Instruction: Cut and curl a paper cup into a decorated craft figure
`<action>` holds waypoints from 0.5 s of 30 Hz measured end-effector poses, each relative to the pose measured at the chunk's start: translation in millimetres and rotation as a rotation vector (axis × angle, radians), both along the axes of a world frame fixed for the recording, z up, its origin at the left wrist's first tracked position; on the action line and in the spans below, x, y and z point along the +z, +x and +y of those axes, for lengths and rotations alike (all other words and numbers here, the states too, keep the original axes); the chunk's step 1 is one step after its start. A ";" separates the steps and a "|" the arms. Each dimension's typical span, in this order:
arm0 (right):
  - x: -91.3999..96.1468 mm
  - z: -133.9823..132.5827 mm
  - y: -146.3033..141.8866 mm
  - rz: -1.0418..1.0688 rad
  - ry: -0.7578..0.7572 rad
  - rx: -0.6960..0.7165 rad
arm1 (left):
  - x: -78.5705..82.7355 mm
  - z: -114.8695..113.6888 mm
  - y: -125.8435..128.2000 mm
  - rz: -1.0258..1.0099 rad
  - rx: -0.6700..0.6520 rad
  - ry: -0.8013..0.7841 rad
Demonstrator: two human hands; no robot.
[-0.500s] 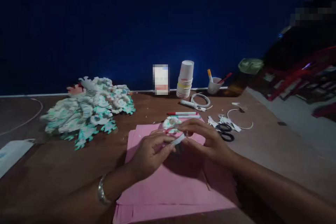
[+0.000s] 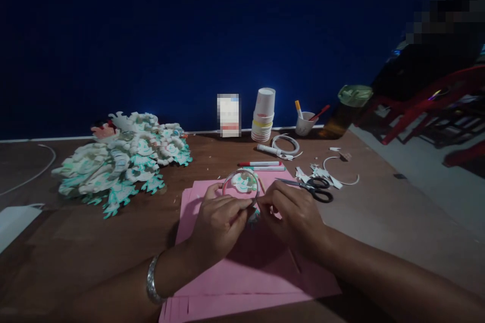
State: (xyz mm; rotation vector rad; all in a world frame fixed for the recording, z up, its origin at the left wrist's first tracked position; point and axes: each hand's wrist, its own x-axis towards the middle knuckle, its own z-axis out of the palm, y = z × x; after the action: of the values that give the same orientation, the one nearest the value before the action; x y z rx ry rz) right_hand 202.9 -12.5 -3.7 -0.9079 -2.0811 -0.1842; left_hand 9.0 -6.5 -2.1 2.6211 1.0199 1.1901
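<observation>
My left hand (image 2: 220,222) grips a thin pale ring (image 2: 258,187) at its lower edge, thumb and fingers pressed together. Through or against the ring shows a white paper piece (image 2: 244,182) with a face drawn in green; I cannot tell whether it is joined to the ring. My right hand (image 2: 293,212) is closed in a pinch at the ring's right side, and what its fingertips hold is hidden. Both hands are above a stack of pink paper sheets (image 2: 215,282). Black-handled scissors (image 2: 322,189) lie just beyond my right hand.
A heap of green-and-white paper cutouts (image 2: 129,161) lies at the left. Behind the hands are markers (image 2: 261,164), stacked paper cups (image 2: 264,111), a coiled white cable (image 2: 284,146) and a cup with pens (image 2: 305,123). Paper scraps (image 2: 318,174) lie at the right, near a bin (image 2: 352,96).
The ring has been tilted up, so its round opening now faces me. My right hand has curled into a tighter pinch and lowered slightly. The view has shifted a little.
</observation>
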 end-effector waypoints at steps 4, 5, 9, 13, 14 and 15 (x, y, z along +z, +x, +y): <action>-0.8 3.1 -2.2 0.062 -0.038 0.008 | -1.8 -0.8 1.5 -0.035 -0.009 -0.059; -1.1 3.3 -2.3 0.082 -0.056 0.014 | -1.8 -0.8 1.8 -0.046 -0.009 -0.066; -3.0 0.7 -3.3 0.136 -0.109 0.054 | -2.3 1.0 2.3 -0.053 0.013 -0.071; -4.3 -4.1 -4.0 0.158 -0.113 0.113 | -2.1 3.6 0.7 -0.079 0.051 -0.069; -4.2 -4.7 -3.5 0.156 -0.116 0.107 | -1.5 3.7 0.2 -0.076 0.052 -0.077; -4.0 -4.8 -2.7 0.149 -0.118 0.092 | -0.8 3.5 -0.2 -0.071 0.052 -0.083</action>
State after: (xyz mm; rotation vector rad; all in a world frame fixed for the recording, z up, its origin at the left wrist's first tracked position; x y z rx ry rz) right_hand 200.2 -17.3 -7.6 -0.8665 -2.0058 0.0542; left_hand 8.9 -3.0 -3.0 2.4853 1.1059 1.2144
